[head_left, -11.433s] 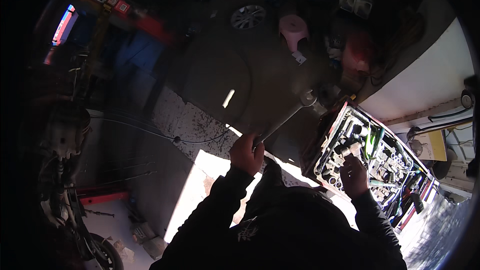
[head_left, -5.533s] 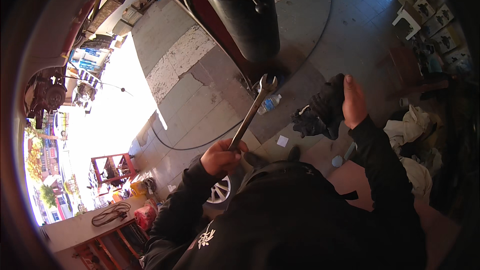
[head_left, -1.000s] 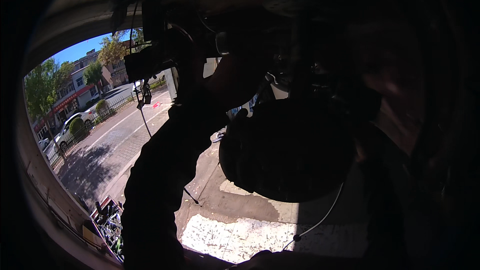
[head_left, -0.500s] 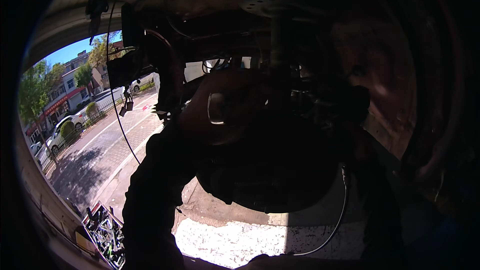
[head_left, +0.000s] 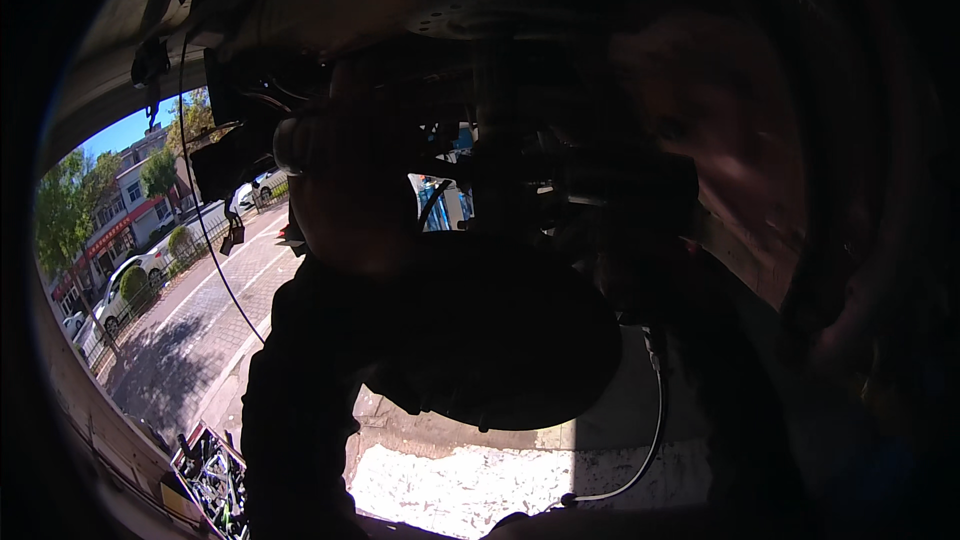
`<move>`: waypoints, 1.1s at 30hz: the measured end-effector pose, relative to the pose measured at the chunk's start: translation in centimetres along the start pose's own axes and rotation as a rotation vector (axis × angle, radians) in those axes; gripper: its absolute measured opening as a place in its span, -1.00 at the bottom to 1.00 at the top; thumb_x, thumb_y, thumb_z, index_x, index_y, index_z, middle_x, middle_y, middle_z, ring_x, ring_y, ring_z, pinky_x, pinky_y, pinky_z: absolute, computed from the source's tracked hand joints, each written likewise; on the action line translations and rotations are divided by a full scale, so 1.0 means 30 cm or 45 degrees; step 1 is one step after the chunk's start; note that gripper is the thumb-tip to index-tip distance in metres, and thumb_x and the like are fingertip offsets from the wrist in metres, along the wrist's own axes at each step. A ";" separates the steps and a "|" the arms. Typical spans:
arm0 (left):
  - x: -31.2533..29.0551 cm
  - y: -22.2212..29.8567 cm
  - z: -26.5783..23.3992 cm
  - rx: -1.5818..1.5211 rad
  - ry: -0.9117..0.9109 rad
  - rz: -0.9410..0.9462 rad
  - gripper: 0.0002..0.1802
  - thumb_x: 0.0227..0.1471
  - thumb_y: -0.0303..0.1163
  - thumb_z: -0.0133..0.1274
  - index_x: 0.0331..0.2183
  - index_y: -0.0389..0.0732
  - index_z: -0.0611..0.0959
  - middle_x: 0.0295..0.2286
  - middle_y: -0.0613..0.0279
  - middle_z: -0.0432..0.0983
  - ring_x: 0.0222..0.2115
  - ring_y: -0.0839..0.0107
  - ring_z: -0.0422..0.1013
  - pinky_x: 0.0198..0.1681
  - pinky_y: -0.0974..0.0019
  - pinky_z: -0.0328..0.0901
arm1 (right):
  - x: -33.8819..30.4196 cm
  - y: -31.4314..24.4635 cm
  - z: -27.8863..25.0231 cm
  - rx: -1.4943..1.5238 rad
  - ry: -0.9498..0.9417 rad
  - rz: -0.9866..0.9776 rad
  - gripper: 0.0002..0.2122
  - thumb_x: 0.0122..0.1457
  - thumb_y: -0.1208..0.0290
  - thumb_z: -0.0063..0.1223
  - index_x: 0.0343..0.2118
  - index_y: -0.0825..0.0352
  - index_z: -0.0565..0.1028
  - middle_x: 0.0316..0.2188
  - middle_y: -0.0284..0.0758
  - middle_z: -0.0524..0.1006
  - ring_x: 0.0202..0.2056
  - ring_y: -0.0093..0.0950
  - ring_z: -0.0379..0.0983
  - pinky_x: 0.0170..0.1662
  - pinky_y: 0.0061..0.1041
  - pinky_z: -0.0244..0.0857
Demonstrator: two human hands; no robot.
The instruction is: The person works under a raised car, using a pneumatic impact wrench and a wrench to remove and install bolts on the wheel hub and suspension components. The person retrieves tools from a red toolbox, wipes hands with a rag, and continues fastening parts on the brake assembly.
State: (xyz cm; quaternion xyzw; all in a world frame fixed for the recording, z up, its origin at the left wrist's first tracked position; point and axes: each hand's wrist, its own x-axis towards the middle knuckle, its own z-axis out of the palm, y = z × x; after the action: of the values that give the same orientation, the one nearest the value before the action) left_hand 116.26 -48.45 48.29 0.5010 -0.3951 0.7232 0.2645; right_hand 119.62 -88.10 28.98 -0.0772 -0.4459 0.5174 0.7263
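Observation:
Deep shadow covers most of the work area inside a vehicle's wheel arch. My left hand is raised on the left, beside the upright strut; its fingers are lost in the dark. My right hand is on the right, closed around the grip of what looks like an air impact wrench, its dark barrel lying level toward the strut. A thin air hose hangs from below that grip and curves to the lower middle. Between my forearms is a large round brake disc or drum, nearly black.
A reddish inner body panel bounds the right side. A dark cable hangs at the left. At lower left stands a tray of tools. Sunlit paving, a fence and parked white cars lie outside.
My left hand has moved left, away from the middle, uncovering a gap with blue things behind. The wrench, hose and round part have shifted left in the picture as the view turned.

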 end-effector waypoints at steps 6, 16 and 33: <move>-0.046 0.003 -0.022 0.123 0.017 -0.014 -0.65 0.28 -0.38 0.20 0.06 -0.26 0.66 -0.17 0.11 0.64 -0.25 0.33 0.61 -0.16 0.28 0.46 | 0.048 0.032 0.036 -0.038 0.047 -0.066 -0.50 0.51 0.08 0.01 0.32 0.35 0.43 0.06 -0.13 0.62 -0.05 -0.29 0.67 -0.06 -0.27 0.65; -0.025 0.120 -0.074 -0.299 -0.130 -0.426 -0.50 0.22 -0.51 0.27 0.18 -0.28 0.61 -0.08 0.02 0.61 -0.17 0.24 0.64 -0.20 0.25 0.57 | 0.175 0.083 0.202 -0.043 0.198 -0.038 -0.55 0.54 0.06 -0.05 0.27 0.31 0.45 -0.10 -0.21 0.67 -0.16 -0.37 0.69 -0.14 -0.33 0.64; -0.090 -0.082 0.021 -0.615 -0.479 -0.747 -0.68 0.47 -0.20 -0.04 -0.18 -0.24 0.65 -0.43 0.36 0.51 -0.46 0.54 0.42 -0.43 0.38 0.32 | 0.105 0.070 0.199 -0.524 0.422 -0.141 -0.46 0.55 0.03 -0.09 0.34 0.41 0.33 0.04 -0.10 0.63 -0.06 -0.21 0.68 -0.11 -0.21 0.64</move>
State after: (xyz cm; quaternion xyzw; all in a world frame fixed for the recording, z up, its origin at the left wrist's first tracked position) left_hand 119.48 -47.58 46.63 0.6391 -0.4353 0.3998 0.4922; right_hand 114.04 -86.65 33.09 -0.2825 -0.4201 0.3557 0.7856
